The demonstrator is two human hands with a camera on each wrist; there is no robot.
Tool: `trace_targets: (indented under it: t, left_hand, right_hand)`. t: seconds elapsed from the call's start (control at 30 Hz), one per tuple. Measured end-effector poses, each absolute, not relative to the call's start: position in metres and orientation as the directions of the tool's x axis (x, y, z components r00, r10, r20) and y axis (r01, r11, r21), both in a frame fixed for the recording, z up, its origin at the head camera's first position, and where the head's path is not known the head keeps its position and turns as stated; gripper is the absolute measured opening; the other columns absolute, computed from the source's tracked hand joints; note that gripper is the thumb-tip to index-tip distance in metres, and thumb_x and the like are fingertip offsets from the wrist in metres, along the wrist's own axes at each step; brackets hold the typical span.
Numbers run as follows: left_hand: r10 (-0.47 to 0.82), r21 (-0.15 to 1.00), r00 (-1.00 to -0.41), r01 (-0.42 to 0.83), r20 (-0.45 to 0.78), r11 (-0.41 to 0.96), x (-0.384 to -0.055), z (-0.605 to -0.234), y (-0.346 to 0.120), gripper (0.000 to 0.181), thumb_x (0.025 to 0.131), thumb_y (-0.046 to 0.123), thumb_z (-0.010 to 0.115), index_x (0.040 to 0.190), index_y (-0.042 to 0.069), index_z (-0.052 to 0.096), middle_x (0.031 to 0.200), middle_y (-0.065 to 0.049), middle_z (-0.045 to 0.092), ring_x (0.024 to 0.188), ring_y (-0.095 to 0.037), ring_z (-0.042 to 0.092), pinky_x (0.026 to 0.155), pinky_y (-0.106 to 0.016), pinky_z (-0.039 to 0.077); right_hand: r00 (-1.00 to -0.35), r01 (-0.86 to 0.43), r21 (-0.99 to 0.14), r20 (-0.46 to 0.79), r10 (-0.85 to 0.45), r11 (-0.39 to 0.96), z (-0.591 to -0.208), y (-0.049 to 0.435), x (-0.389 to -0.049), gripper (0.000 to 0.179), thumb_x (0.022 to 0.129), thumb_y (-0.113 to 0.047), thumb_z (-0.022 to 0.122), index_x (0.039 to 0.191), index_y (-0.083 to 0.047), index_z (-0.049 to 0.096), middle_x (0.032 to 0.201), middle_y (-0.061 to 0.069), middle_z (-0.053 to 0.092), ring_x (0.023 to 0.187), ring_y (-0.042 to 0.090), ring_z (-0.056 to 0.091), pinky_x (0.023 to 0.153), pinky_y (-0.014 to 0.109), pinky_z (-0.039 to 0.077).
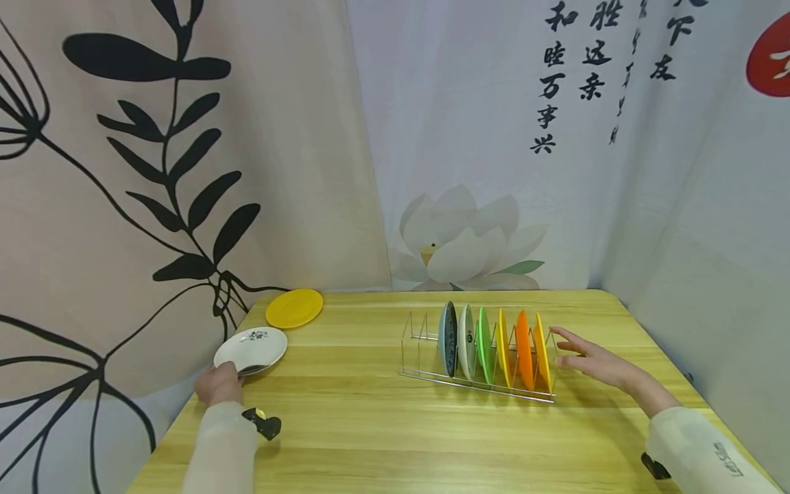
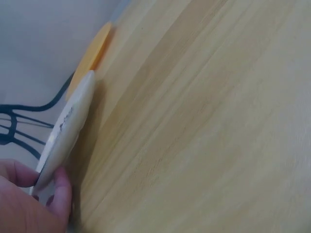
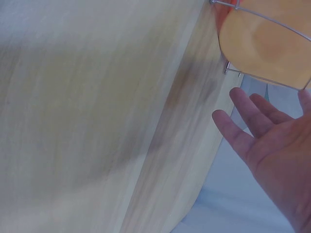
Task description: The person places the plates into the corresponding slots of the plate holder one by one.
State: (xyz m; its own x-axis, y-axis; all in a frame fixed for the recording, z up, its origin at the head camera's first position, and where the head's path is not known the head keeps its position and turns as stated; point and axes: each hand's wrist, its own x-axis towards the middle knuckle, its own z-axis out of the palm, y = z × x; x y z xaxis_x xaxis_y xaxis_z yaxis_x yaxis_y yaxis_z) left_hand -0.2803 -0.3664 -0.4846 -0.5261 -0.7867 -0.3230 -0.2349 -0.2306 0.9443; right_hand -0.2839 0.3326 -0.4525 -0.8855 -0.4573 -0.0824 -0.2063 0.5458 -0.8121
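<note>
At the table's left side my left hand [image 1: 220, 384] pinches the near rim of a white plate [image 1: 259, 348] with a dark floral print. In the left wrist view, thumb and fingers grip the edge of that plate [image 2: 68, 121], which is tilted. My right hand [image 1: 595, 360] is beside the right end of a wire dish rack [image 1: 420, 374], fingers spread and holding nothing. Upright in the rack stand several plates: a dark blue patterned one [image 1: 448, 339], a white one, a green one [image 1: 484, 345], and yellow and orange ones [image 1: 524, 350].
A yellow plate [image 1: 294, 308] lies at the table's far left corner, behind the white plate. The wooden table [image 1: 345, 425] meets printed curtains [image 1: 308, 171] at its back and sides. Dark straps [image 1: 264, 424] sit at both wrists.
</note>
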Motion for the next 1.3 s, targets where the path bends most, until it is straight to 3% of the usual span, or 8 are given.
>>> trace_targets:
  t: [0.1, 0.2, 0.43, 0.7, 0.93, 1.13, 1.3]
  left_hand:
    - [-0.748, 0.945, -0.578, -0.182, -0.326, -0.271, -0.281, -0.484, -0.367, 0.062, 0.089, -0.002, 0.042, 0.150, -0.006, 0.034, 0.148, -0.020, 0.041, 0.123, -0.027, 0.051, 0.093, -0.036, 0.053]
    - [-0.719, 0.944, -0.617, -0.141, -0.320, -0.300, -0.282, -0.484, -0.368, 0.068, 0.088, -0.005, 0.041, 0.153, -0.006, 0.022, 0.155, -0.020, 0.029, 0.133, -0.028, 0.040, 0.102, -0.043, 0.044]
    - [-0.678, 0.933, -0.650, -0.147, -0.342, -0.328, -0.287, -0.482, -0.369, 0.073, 0.085, -0.006, 0.043, 0.155, -0.001, 0.024, 0.159, -0.014, 0.025, 0.132, -0.026, 0.042, 0.099, -0.036, 0.049]
    - [-0.633, 0.912, -0.685, -0.118, -0.361, -0.392, -0.292, -0.475, -0.367, 0.067, 0.096, 0.010, 0.046, 0.157, 0.008, 0.019, 0.154, -0.014, 0.028, 0.125, -0.021, 0.046, 0.091, -0.023, 0.052]
    - [-0.638, 0.899, -0.681, -0.068, -0.359, -0.433, -0.287, -0.467, -0.366, 0.065, 0.098, 0.013, 0.046, 0.157, 0.009, 0.020, 0.156, -0.013, 0.028, 0.130, -0.022, 0.044, 0.095, -0.026, 0.051]
    - [-0.648, 0.895, -0.673, -0.046, -0.355, -0.443, -0.283, -0.463, -0.370, 0.059, 0.099, 0.019, 0.049, 0.155, 0.014, 0.029, 0.153, -0.007, 0.032, 0.127, -0.019, 0.044, 0.101, -0.030, 0.048]
    - [-0.640, 0.898, -0.704, 0.009, -0.306, -0.439, -0.286, -0.453, -0.368, 0.057, 0.101, 0.015, 0.048, 0.155, 0.018, 0.030, 0.155, -0.007, 0.033, 0.129, -0.020, 0.043, 0.104, -0.033, 0.045]
  right_hand:
    - [-0.883, -0.209, -0.812, -0.082, -0.461, 0.545, -0.453, 0.333, -0.284, 0.074, 0.103, -0.024, 0.053, 0.160, -0.011, 0.008, 0.151, 0.041, 0.020, 0.133, 0.061, 0.027, 0.093, 0.075, 0.038]
    - [-0.884, -0.198, -0.814, -0.092, -0.458, 0.546, -0.453, 0.332, -0.284, 0.074, 0.103, -0.027, 0.053, 0.160, -0.011, 0.008, 0.152, 0.040, 0.019, 0.134, 0.060, 0.027, 0.094, 0.075, 0.036]
    - [-0.885, -0.202, -0.808, -0.092, -0.456, 0.553, -0.452, 0.332, -0.284, 0.076, 0.103, -0.029, 0.053, 0.160, -0.011, 0.007, 0.151, 0.041, 0.019, 0.132, 0.060, 0.031, 0.093, 0.074, 0.038]
    - [-0.889, -0.198, -0.803, -0.094, -0.449, 0.562, -0.454, 0.333, -0.285, 0.075, 0.103, -0.031, 0.052, 0.159, -0.009, 0.007, 0.152, 0.040, 0.020, 0.132, 0.060, 0.032, 0.095, 0.075, 0.036]
    - [-0.890, -0.194, -0.802, -0.097, -0.445, 0.564, -0.456, 0.335, -0.286, 0.074, 0.104, -0.034, 0.049, 0.160, -0.012, 0.006, 0.152, 0.040, 0.019, 0.132, 0.059, 0.033, 0.096, 0.075, 0.035]
    - [-0.889, -0.191, -0.807, -0.100, -0.448, 0.559, -0.456, 0.334, -0.285, 0.075, 0.104, -0.033, 0.050, 0.160, -0.012, 0.006, 0.152, 0.040, 0.019, 0.132, 0.060, 0.031, 0.095, 0.076, 0.035]
    - [-0.883, -0.198, -0.807, -0.099, -0.459, 0.557, -0.454, 0.333, -0.285, 0.075, 0.104, -0.032, 0.050, 0.159, -0.009, 0.005, 0.152, 0.041, 0.018, 0.132, 0.060, 0.030, 0.095, 0.076, 0.034]
